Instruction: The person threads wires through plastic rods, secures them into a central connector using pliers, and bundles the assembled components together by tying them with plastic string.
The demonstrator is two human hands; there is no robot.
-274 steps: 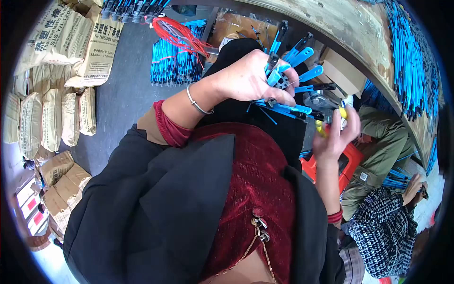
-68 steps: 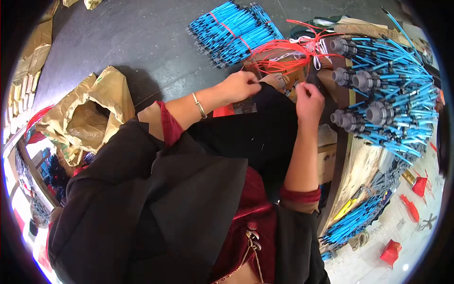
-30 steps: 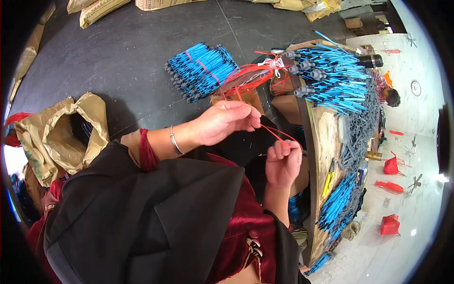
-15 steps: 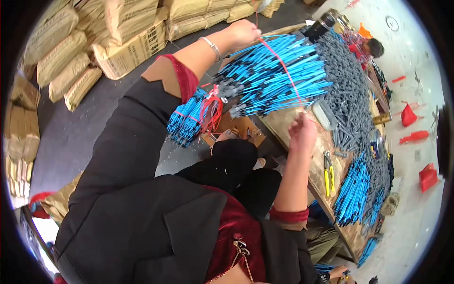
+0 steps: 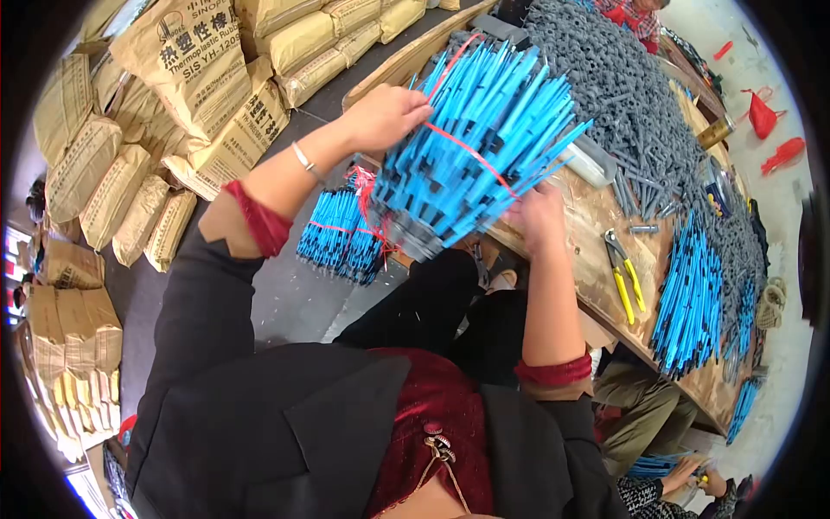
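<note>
A thick bundle of blue sticks (image 5: 493, 104) with black and grey ends lies tilted at the table's near edge. Red string (image 5: 471, 154) runs across its top, and another red strand lies farther back. My left hand (image 5: 389, 117) is closed, pinching the string at the bundle's left side. At the right side, my right hand (image 5: 540, 218) has its fingers closed near the string's other end, against the sticks. Below, to the left, smaller tied blue bundles (image 5: 341, 232) with red string sit low near the floor.
Yellow-handled pliers (image 5: 624, 277) and a clear plastic box (image 5: 590, 163) lie on the wooden table (image 5: 575, 251). Grey plastic parts (image 5: 605, 82) are heaped behind, more blue sticks (image 5: 689, 298) at right. Paper sacks (image 5: 194, 78) stand left. Co-workers' hands (image 5: 685, 474) show at lower right.
The string was stretched out between my raised hands; now both hands are close against the bundle. The bundle has tilted toward me, and the view has shifted.
</note>
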